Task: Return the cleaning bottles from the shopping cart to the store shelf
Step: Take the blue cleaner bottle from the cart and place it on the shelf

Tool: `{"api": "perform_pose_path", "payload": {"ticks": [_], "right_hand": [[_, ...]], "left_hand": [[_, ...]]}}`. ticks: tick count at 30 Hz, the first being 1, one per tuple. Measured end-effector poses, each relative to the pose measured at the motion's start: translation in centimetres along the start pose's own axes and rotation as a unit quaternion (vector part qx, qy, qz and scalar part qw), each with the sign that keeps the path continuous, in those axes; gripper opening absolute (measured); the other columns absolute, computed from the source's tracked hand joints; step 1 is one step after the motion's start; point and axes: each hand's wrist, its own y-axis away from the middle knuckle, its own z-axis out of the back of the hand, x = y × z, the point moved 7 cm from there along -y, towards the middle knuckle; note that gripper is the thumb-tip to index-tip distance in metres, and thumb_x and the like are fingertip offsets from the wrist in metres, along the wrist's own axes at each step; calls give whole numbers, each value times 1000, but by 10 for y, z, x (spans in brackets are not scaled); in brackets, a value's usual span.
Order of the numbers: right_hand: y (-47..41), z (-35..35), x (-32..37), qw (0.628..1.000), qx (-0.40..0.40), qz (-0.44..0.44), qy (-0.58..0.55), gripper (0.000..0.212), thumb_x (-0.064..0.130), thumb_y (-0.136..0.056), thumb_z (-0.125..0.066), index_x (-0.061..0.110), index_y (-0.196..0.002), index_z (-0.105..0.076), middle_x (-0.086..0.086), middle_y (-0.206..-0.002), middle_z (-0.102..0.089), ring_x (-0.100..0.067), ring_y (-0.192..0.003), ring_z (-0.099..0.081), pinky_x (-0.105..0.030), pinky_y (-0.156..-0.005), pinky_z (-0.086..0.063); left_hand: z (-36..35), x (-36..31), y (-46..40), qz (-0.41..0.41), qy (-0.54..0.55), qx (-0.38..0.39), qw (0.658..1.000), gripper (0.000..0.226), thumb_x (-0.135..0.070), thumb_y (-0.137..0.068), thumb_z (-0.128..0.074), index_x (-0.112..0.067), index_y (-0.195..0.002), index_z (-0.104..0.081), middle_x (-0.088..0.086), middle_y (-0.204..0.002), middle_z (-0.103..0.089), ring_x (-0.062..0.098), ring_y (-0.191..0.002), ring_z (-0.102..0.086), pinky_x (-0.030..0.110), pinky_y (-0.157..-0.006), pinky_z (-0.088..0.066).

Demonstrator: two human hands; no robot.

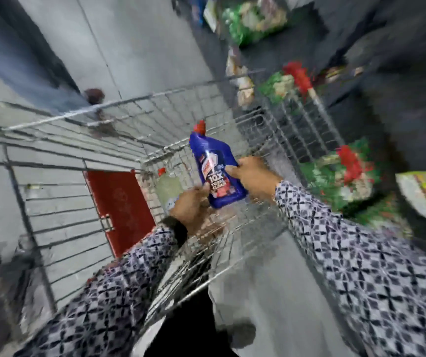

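Head cam is pretty smeared with motion blur, but the main thing is clear enough: a blue bottle with a red cap and a label showing a big "10X" is held up over the shopping cart, cap pointing away from the person and tilted a bit to the left. Both hands are on it. The right hand has its fingers curled around the bottle's right edge near the lower half, and the left hand is closed on the bottom left corner, thumb across the label. So neither hand is spread, both are wrapped tight on that one bottle. Just left of it and lower, down in the cart, there's a pale bottle with a red cap too, partly hidden behind the left hand. A red flap sits on the cart's wire wall to the left of that. Both arms are in a dark and white patterned sleeve, and the left wrist has a dark band on it. Off to the right of the cart is the store shelf, dark and blurry, with green and red packets stacked on it, too smudged to read. Grey floor beyond the cart
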Motion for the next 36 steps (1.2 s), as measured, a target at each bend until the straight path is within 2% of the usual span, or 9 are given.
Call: {"api": "perform_pose_path", "payload": {"ticks": [5,10,12,15,16,19,25,29,36], "right_hand": [[169,68,46,974,-90,117,-174,19,20,-107,-57,22,-92,-68,-2,-92,-77,-22,-86,-76,-45,-87,-64],[360,145,50,915,-223,226,-248,19,22,-107,-56,22,-95,-70,9,-85,-80,-3,-74,-76,-27,-72,-63],[442,175,42,891,-287,259,-237,20,22,-107,-55,22,-92,-68,11,-84,-78,1,-72,-73,-23,-69,-61],[564,216,27,840,-403,302,-203,19,28,-106,-57,18,-100,-71,2,-96,-82,-15,-91,-77,-41,-86,-63],[602,227,19,821,-432,314,-201,17,25,-107,-57,19,-103,-72,4,-95,-82,-12,-90,-76,-36,-84,-63],[708,245,-3,758,-504,347,-225,20,15,-107,-53,20,-109,-71,19,-89,-82,5,-82,-73,-14,-74,-57],[839,241,-58,625,-638,381,-239,22,14,-101,-56,22,-110,-74,14,-98,-84,0,-83,-77,-16,-70,-60],[867,238,-86,584,-670,379,-258,27,13,-104,-55,15,-125,-72,0,-114,-83,-14,-102,-78,-26,-81,-62],[880,241,-106,585,-682,354,-258,30,21,-103,-56,19,-129,-70,-3,-116,-82,-18,-104,-79,-29,-80,-64]], "left_hand": [[-81,-62,128,-128,-61,126,982,19,-9,-107,-50,-11,-115,-67,7,-105,-80,19,-90,-77,35,-83,-67],[-189,-80,286,-265,-137,234,925,15,-7,-105,-54,-17,-106,-64,1,-101,-77,16,-86,-72,44,-88,-60],[-236,-77,351,-316,-159,299,886,11,-8,-100,-61,-16,-105,-65,-3,-95,-79,14,-81,-74,45,-82,-61],[-307,-69,443,-379,-178,383,823,12,-7,-97,-65,-12,-107,-66,0,-89,-79,17,-76,-73,40,-69,-58],[-329,-64,472,-397,-186,410,800,12,-4,-99,-63,-10,-108,-66,0,-90,-80,15,-78,-75,35,-67,-61],[-389,-40,549,-426,-213,491,729,20,-9,-99,-63,-6,-118,-65,8,-107,-80,17,-95,-76,34,-79,-66],[-464,23,645,-428,-273,604,614,38,-13,-100,-59,-12,-138,-59,7,-129,-78,24,-118,-74,41,-98,-62],[-484,52,667,-415,-284,625,597,37,-14,-101,-63,-14,-138,-60,5,-127,-78,29,-119,-74,47,-99,-63],[-499,67,675,-400,-297,628,598,48,-25,-88,-64,-18,-136,-61,2,-121,-80,24,-112,-77,39,-91,-65]]}}
